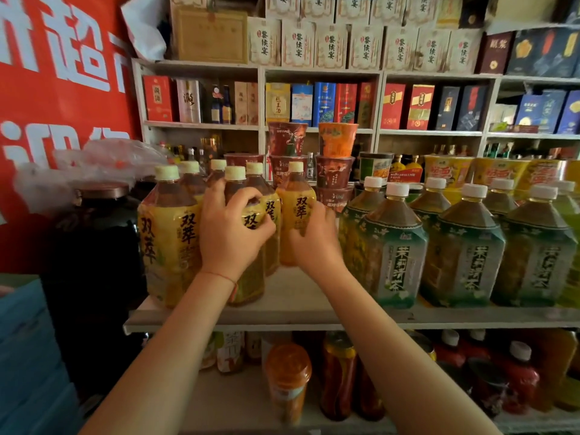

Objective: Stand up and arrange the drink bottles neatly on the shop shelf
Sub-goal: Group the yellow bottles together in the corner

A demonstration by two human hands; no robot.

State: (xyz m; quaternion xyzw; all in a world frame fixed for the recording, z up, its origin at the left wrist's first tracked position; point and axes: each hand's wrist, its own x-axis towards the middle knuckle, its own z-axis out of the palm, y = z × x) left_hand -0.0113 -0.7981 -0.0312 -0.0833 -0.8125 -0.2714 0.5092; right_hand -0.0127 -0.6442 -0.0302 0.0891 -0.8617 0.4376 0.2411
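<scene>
- Yellow-label bottles (171,233): clear glossy plastic, shiny film labels, matt pale caps.
- Shelf (298,312) beneath them: matt painted board, scuffed.
- Green-label bottles (395,246) right of them: glossy plastic.
- Cartons (298,42) above: matt paperboard.
- Banner (56,73) left: smooth red sheet.

Your yellow-labelled bottles (171,237) stand upright in a tight cluster at the left end of the shop shelf (292,309), pale caps on, dark tea showing above the labels. One of them, the front bottle (248,246), stands near the shelf's front edge with your left hand (230,227) curled round its shoulder. Just right of it, further back on the shelf, another yellow bottle (296,215) is upright, your right hand (315,237) touching its side. The green-labelled bottles (392,246) fill the shelf's right part in upright rows, white caps on.
</scene>
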